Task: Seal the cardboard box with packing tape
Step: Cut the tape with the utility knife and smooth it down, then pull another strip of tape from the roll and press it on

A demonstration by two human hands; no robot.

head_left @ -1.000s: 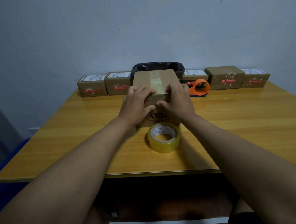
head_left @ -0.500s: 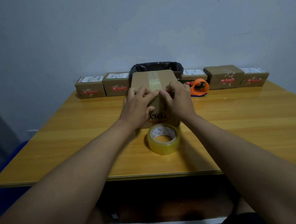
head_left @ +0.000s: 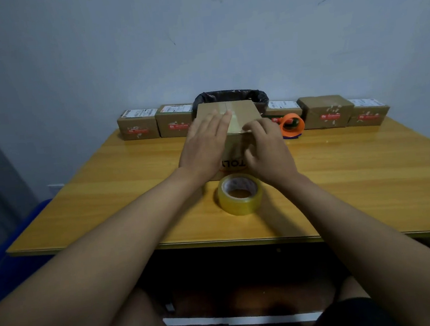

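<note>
My hands, left (head_left: 204,143) flat, right (head_left: 267,144) pinching nothing, press tape on the box (head_left: 243,112); uneven pressure risks wrinkles, weak seal.

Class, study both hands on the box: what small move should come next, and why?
Probably slide the left hand forward along the tape strip to press it flat. It lies open on the box lid, while the right hand works the front edge.

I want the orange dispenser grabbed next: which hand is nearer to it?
Right. The right hand is just beside the orange dispenser; the left hand lies across the box.
</note>
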